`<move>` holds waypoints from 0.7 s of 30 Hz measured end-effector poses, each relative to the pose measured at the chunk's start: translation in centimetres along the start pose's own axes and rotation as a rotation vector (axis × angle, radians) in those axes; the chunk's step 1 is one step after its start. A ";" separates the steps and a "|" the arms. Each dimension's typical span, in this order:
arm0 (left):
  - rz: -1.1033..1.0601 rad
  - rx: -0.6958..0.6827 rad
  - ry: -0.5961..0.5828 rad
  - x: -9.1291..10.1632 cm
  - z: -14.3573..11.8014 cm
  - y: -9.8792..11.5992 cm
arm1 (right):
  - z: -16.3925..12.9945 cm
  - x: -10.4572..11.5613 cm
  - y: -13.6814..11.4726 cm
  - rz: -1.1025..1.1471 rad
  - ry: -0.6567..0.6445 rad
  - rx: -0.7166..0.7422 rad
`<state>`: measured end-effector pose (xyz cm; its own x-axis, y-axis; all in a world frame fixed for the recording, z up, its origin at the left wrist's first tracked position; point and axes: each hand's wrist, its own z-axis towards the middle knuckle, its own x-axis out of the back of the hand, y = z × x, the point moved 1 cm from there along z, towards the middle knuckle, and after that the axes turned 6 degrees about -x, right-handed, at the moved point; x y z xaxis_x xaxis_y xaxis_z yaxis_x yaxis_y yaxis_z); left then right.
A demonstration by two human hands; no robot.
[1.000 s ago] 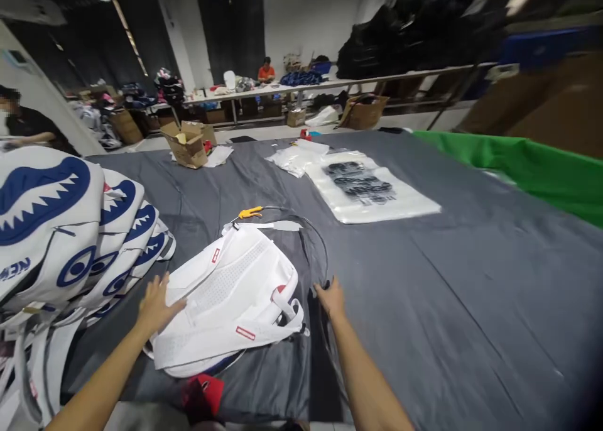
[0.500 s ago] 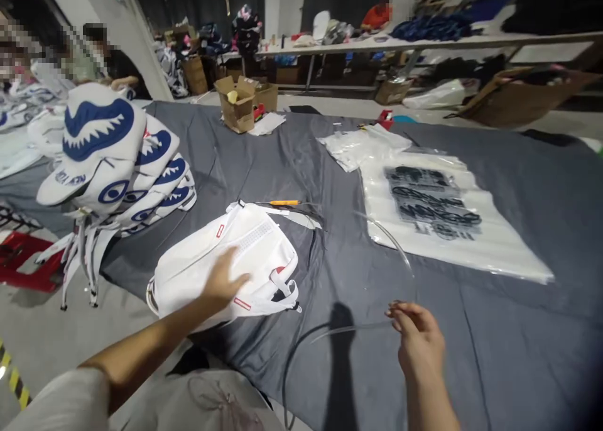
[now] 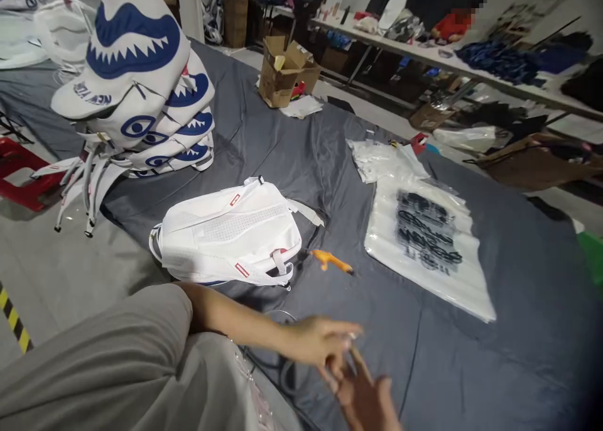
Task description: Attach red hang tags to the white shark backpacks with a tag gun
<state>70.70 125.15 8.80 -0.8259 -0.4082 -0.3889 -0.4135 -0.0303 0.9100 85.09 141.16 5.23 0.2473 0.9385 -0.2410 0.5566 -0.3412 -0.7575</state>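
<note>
My left hand (image 3: 323, 342) reaches across the table's front edge, index finger stretched out and other fingers curled in; what they pinch, if anything, is too blurred to make out. My right hand (image 3: 362, 390) meets it from below, thumb and fingers apart, fingertips touching or just beside the left fingers. A thin, curved, pale strip (image 3: 282, 313) shows just behind my left forearm; its ends are hidden. Beyond my hands a white backpack (image 3: 240, 233) lies with its padded back and straps up. An orange-handled tool (image 3: 331, 261) rests to its right.
Several white shark-face backpacks (image 3: 141, 73) are stacked at the left. Clear printed plastic bags (image 3: 424, 242) lie on the dark tablecloth (image 3: 452, 355) at right. An open cardboard box (image 3: 279, 73) stands at the back. A red stool (image 3: 28, 173) is at far left.
My left hand has left the backpack and come over to my right hand, which has moved toward me and left. The orange tool now lies right of the backpack. The view has tilted.
</note>
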 end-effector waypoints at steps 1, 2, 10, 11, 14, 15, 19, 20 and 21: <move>0.020 0.007 -0.035 -0.6 -1.6 -0.7 | 1.3 0.1 -1.8 0.064 0.037 0.027; 0.042 0.016 -0.059 -0.8 -3.2 -1.3 | 2.7 0.3 -3.4 0.128 0.092 0.065; 0.134 0.047 -0.293 2.9 -12.3 -3.3 | 6.6 1.2 -10.1 0.152 0.469 0.226; 0.172 0.045 -0.377 3.3 -12.7 -3.2 | 6.0 0.1 -11.0 0.129 0.457 0.224; 0.416 -0.131 -0.464 5.8 -14.1 -1.3 | 4.9 -5.4 -14.1 0.051 0.439 0.252; 0.528 -0.231 -0.349 7.5 -14.6 -0.2 | 4.9 -7.5 -14.9 0.017 0.451 0.282; 1.122 -0.265 0.506 18.5 -18.3 4.7 | 6.5 -16.0 -15.3 -0.409 0.498 0.243; 1.261 -0.124 0.666 21.6 -19.4 5.5 | 7.4 -18.0 -14.8 -0.575 0.481 0.186; 1.365 0.022 0.748 24.3 -20.4 5.9 | 8.5 -20.0 -14.2 -0.749 0.455 0.126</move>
<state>55.97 96.46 7.66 -0.1977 -0.4602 0.8655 0.4538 0.7397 0.4969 65.50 127.64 15.67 0.1594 0.7915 0.5900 0.6140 0.3885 -0.6871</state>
